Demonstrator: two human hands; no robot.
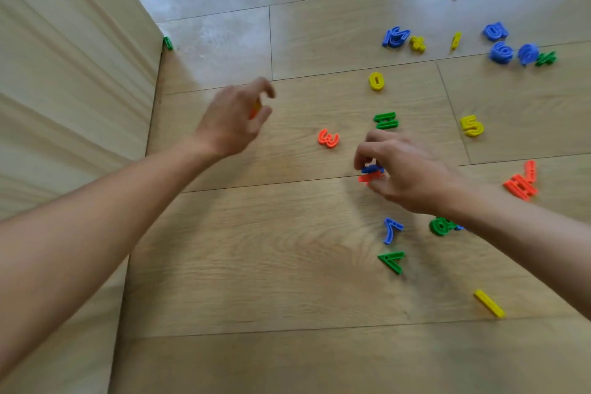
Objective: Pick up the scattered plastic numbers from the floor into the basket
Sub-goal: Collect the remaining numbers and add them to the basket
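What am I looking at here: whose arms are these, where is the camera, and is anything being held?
There is no machine. These are a person's two bare arms, filmed by one wide-angle camera worn on the head, which looks down at a wooden floor. The left hand curls round an orange piece that is mostly hidden. The right hand pinches a blue and red pair.

Plastic figures lie scattered around them: an orange 3, a green equals sign, a yellow 0, a yellow 5, a blue 7 and a green 8. More blue numbers lie farther off. A pale panelled wall stands at the left. The basket is not in view.
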